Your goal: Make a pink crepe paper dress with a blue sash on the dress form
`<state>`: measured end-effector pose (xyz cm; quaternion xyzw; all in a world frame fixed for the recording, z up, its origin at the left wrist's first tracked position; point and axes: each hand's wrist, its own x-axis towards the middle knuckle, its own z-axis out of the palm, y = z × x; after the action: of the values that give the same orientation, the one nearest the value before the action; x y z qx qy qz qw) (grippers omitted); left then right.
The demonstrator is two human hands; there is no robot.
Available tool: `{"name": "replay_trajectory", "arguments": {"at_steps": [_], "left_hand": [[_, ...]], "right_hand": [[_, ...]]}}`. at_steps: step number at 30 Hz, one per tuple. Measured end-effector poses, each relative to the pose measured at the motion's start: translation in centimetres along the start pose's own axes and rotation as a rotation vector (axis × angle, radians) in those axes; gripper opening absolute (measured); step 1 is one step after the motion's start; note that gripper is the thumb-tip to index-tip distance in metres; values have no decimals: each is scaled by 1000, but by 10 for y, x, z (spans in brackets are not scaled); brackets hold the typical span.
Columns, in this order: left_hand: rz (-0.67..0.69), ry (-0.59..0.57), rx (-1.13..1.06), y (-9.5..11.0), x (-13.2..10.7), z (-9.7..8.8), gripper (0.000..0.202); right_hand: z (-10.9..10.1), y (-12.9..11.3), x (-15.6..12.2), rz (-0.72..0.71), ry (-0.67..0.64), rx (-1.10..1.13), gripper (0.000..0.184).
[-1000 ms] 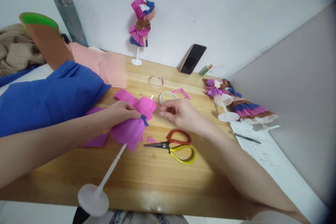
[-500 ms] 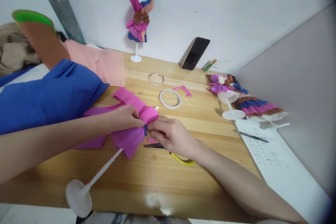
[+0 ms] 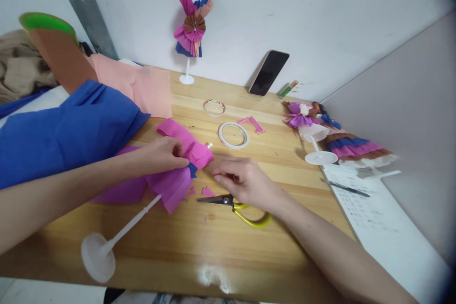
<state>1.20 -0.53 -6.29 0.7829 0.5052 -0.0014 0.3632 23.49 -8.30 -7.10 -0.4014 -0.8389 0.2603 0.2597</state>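
Left hand [image 3: 166, 154]: fingers pinched on the pink-and-purple dress [image 3: 171, 185] at its waist, against the blue band [image 3: 192, 169]. The dress is fitted on a white stand [image 3: 131, 222], which is tilted over the surface [image 3: 171, 247], its round base toward the lower left. Right hand [image 3: 245, 178]: just beside the bodice, fingers curled together; whether they grip anything cannot be determined. Scissors [image 3: 221, 200] lie partly beneath this hand, yellow handle visible. A white tape ring [image 3: 233, 146] lies beyond it.

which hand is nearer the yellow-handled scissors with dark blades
Right: the right hand partly hides the scissors; the left hand is farther off, at the pink-and-purple paper dress.
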Motion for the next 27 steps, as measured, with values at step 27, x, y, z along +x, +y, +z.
{"name": "replay_trajectory", "arguments": {"at_steps": [27], "left_hand": [[505, 338, -92, 45, 27, -41, 15]], "right_hand": [[-37, 60, 8, 391, 200, -229, 7]]}}
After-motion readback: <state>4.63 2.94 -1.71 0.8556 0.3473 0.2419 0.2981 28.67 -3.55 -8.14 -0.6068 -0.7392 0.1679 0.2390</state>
